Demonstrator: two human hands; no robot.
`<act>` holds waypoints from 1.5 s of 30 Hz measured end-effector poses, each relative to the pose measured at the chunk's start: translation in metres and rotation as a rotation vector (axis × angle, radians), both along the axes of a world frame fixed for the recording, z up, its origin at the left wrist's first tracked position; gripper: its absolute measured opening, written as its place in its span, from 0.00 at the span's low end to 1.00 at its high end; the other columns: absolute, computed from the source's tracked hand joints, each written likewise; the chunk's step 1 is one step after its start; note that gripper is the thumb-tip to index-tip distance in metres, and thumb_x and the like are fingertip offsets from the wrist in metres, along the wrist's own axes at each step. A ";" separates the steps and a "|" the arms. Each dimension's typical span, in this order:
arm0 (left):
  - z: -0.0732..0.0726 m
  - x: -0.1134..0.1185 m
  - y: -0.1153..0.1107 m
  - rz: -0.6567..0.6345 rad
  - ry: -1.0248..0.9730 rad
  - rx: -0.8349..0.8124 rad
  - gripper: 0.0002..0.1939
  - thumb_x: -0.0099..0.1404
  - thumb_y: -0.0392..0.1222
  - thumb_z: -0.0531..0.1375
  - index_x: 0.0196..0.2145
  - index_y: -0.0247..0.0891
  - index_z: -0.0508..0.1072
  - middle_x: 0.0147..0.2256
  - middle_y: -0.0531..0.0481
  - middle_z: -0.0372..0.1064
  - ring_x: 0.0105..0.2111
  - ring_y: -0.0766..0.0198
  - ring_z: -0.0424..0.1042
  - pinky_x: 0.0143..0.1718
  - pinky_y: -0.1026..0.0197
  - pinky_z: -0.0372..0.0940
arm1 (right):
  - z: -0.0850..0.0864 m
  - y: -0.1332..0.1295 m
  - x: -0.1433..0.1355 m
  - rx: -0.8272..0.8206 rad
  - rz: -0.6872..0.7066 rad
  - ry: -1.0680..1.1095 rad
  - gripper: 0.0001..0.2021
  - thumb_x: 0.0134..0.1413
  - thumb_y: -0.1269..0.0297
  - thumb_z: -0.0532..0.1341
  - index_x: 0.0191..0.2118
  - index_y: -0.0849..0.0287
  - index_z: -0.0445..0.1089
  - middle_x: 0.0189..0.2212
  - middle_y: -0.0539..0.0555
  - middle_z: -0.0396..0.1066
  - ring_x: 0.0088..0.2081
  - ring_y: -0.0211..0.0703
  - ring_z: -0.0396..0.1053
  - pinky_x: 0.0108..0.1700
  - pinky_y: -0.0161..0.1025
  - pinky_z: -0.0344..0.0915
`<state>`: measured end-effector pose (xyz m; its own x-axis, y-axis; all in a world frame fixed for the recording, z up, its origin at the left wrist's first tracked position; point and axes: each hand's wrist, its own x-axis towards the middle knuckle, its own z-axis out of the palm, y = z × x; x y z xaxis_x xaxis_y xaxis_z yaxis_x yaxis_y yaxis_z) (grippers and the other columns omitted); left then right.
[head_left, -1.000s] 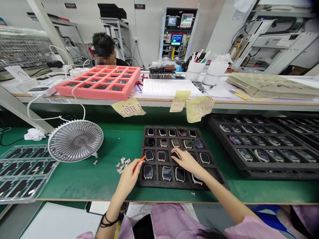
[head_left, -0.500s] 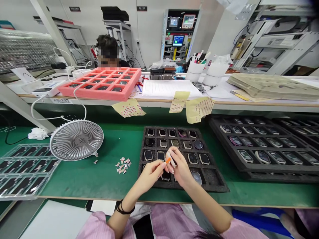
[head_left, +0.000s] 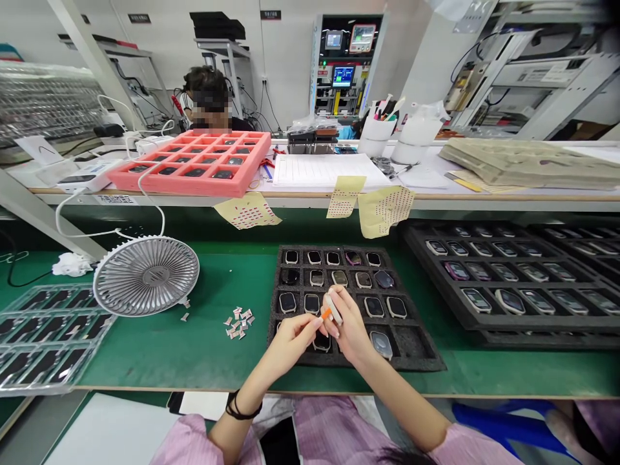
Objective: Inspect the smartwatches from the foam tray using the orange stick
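Note:
My left hand (head_left: 294, 337) pinches a small orange tool (head_left: 326, 314), its tip against the watch case held opposite. Fingers of my right hand (head_left: 349, 326) wrap round that pale watch case (head_left: 334, 309), which is tilted on edge. Both hands are over a black foam tray (head_left: 414, 342) with several watches in its compartments, and they hide part of its lower rows. To the left on the green mat lies a loose pile of small metallic pieces (head_left: 239, 323).
A round grey fan (head_left: 148, 274) stands at the left beside a clear tray (head_left: 46, 336). More black watch trays (head_left: 479, 271) are stacked at the right. A pink foam tray (head_left: 194, 165) sits on the shelf, with a person (head_left: 208, 97) behind it.
The view has shifted slightly. The watch case in my right hand has turned a little, and more of the orange tool shows.

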<state>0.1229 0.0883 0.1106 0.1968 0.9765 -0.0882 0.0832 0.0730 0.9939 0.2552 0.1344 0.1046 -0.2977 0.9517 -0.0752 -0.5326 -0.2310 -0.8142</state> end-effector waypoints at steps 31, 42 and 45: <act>-0.017 -0.075 -0.017 0.533 0.214 0.003 0.25 0.57 0.64 0.58 0.21 0.39 0.58 0.19 0.59 0.51 0.18 0.72 0.50 0.18 0.69 0.49 | -0.035 0.038 0.042 0.369 -0.326 -0.990 0.11 0.61 0.53 0.55 0.38 0.55 0.63 0.22 0.47 0.65 0.20 0.39 0.63 0.24 0.36 0.61; -0.035 -0.107 -0.036 0.588 0.779 0.020 0.23 0.61 0.61 0.50 0.20 0.41 0.59 0.16 0.56 0.59 0.18 0.67 0.57 0.22 0.67 0.52 | -0.055 0.045 0.073 0.667 -0.393 -1.456 0.09 0.59 0.66 0.52 0.41 0.58 0.67 0.36 0.61 0.70 0.39 0.55 0.69 0.43 0.51 0.67; -0.041 -0.110 -0.037 0.581 0.838 -0.023 0.20 0.61 0.57 0.49 0.20 0.41 0.59 0.16 0.56 0.58 0.17 0.66 0.57 0.22 0.67 0.52 | -0.059 0.046 0.097 0.616 -0.487 -1.669 0.08 0.56 0.70 0.52 0.40 0.60 0.67 0.35 0.63 0.69 0.38 0.57 0.68 0.41 0.51 0.67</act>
